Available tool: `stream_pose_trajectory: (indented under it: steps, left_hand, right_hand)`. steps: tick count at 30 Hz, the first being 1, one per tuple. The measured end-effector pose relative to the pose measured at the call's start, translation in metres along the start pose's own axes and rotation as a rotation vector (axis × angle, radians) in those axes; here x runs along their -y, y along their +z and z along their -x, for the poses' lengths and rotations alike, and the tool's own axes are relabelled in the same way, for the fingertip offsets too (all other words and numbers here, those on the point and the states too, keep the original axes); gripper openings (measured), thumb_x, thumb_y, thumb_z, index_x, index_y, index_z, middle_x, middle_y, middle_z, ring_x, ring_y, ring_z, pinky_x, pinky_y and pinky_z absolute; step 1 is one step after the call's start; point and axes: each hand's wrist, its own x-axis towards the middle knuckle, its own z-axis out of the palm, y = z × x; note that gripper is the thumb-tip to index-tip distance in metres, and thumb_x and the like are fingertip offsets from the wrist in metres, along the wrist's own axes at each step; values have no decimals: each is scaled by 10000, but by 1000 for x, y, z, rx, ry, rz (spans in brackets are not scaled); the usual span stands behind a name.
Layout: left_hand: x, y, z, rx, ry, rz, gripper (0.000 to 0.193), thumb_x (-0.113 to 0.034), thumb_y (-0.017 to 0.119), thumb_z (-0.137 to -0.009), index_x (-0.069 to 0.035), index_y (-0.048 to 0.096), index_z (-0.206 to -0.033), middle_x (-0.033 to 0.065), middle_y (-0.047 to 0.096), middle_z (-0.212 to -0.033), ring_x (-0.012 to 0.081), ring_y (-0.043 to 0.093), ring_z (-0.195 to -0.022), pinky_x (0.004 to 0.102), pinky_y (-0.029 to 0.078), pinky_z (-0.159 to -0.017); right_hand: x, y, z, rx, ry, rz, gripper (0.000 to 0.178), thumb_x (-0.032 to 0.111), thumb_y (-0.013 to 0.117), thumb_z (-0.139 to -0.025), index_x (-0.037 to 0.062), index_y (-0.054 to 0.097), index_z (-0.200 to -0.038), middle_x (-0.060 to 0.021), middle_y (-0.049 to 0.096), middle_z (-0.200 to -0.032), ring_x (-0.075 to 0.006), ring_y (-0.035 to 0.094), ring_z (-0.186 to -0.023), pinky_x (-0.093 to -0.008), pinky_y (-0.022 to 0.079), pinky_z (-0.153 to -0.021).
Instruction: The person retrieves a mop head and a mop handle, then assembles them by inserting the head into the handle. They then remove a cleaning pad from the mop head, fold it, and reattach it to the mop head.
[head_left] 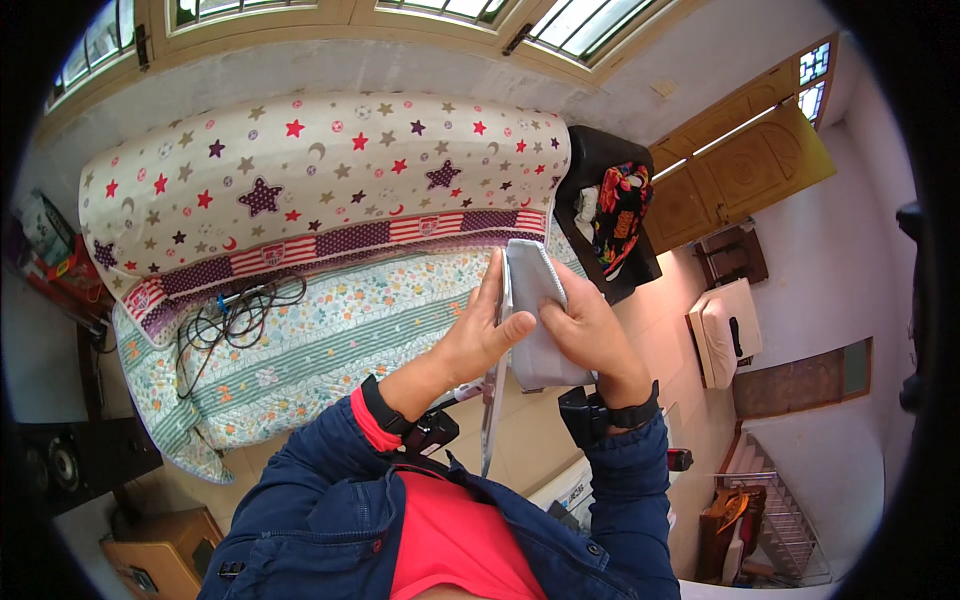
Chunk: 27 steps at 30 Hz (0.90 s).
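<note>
A flat-sided grey fabric case (pixel 537 345) with a pale stitched edge is held upright in front of my chest. My right hand (pixel 592 325) grips it from the right, thumb pressed on its near face and fingers behind it. Against its left side rests my left hand (pixel 470 335), its fingers stretched flat along a thin panel (pixel 505 280) and its thumb sticking out over the case. That panel is seen nearly edge-on and runs down below my left wrist. What lies inside the case is hidden. Both wrists wear black straps with small devices.
Beyond my hands stands a sofa (pixel 350 170) under a star-patterned cover and flowered quilt. A coiled black cable (pixel 240 310) lies on its seat. Colourful cloth (pixel 622 215) hangs over the right armrest. A black speaker (pixel 85 465) is at left, a cushioned seat (pixel 720 335) at right.
</note>
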Motion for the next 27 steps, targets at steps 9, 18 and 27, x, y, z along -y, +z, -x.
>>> stream_pose_trajectory:
  steps: [9, 18, 27]
  left_hand:
    - [2, 2, 3, 15, -71, 6, 1298, -812, 553, -811, 64, -47, -1558, 340, 204, -1546, 398, 224, -1473, 421, 248, -1181]
    - [0, -2, 3, 25, -120, 50, 1303, -799, 600, -794, 9, -60, -1575, 298, 348, -1476, 377, 394, -1368, 412, 347, -1120]
    - [1, -7, 2, 47, -77, 57, 1192, -764, 644, -794, -189, -19, -1602, 255, 499, -1327, 341, 541, -1201, 418, 444, -1016]
  right_hand:
    - [4, -9, 0, 85, -32, 53, 632, -46, 465, -801, -4, 453, -1432, -217, 647, -1156, -351, 639, -1083, -384, 477, -973]
    - [-2, -6, 3, 61, -148, 153, 621, -53, 458, -796, 3, 461, -1414, -225, 649, -1162, -380, 637, -1075, -399, 484, -961]
    - [-14, -16, -2, 194, 82, -190, 585, 72, 584, -849, 43, 476, -1423, -133, 612, -1239, -214, 578, -1124, -324, 465, -944]
